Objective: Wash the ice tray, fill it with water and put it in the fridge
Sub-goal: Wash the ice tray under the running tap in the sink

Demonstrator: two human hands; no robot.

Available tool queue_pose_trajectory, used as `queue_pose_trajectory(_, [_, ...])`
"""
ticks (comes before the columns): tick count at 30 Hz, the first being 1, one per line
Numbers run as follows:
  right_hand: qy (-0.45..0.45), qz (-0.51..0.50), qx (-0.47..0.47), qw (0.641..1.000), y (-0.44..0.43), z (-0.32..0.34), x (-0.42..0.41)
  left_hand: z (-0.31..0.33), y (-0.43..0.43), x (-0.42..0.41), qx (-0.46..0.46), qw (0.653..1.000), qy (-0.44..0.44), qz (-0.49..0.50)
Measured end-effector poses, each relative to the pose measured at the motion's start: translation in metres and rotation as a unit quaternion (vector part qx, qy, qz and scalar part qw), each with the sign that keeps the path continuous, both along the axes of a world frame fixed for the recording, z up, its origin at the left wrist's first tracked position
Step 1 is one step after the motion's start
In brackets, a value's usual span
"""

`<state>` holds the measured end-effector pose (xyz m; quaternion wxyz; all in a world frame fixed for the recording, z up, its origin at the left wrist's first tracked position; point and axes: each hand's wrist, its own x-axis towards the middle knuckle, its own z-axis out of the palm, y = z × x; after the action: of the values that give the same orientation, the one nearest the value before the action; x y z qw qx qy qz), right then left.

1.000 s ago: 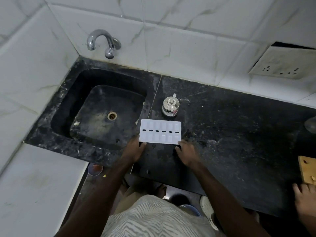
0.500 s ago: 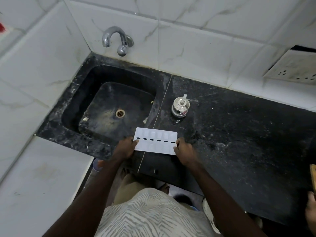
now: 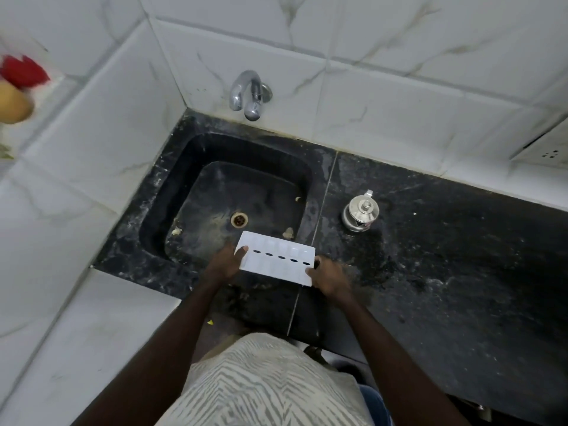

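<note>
White ice tray (image 3: 276, 266) runs crosswise between left hand (image 3: 222, 265) and right hand (image 3: 330, 279).

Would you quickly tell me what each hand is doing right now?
Left hand: closed, holding the left end of the white ice tray.
Right hand: closed, holding the right end of the ice tray.

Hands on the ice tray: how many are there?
2. The left hand holds the ice tray at its left end; the right hand holds its right end.
</note>
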<state>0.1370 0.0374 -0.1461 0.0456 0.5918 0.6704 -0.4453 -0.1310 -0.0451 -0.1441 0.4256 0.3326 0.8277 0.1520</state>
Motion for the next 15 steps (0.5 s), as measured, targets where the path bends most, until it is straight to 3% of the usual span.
queue_pose_trajectory(3, [0.011,-0.009,0.01,1.0,0.001,0.001,-0.031,-0.009,0.003,-0.028,0.011,0.998,-0.02,0.051])
queue_pose_trajectory(5, [0.024,-0.015,0.015,0.999,0.002,0.003,-0.053,-0.05,0.006,-0.057,0.032,0.996,-0.015,0.079])
queue_pose_trajectory(12, [0.071,-0.037,0.02,0.997,0.011,0.0,-0.112,-0.016,0.031,-0.103,0.054,0.974,-0.05,0.213])
queue_pose_trajectory(15, [0.093,-0.046,0.044,0.994,0.032,0.012,-0.141,-0.063,0.042,-0.143,0.091,0.951,-0.083,0.282])
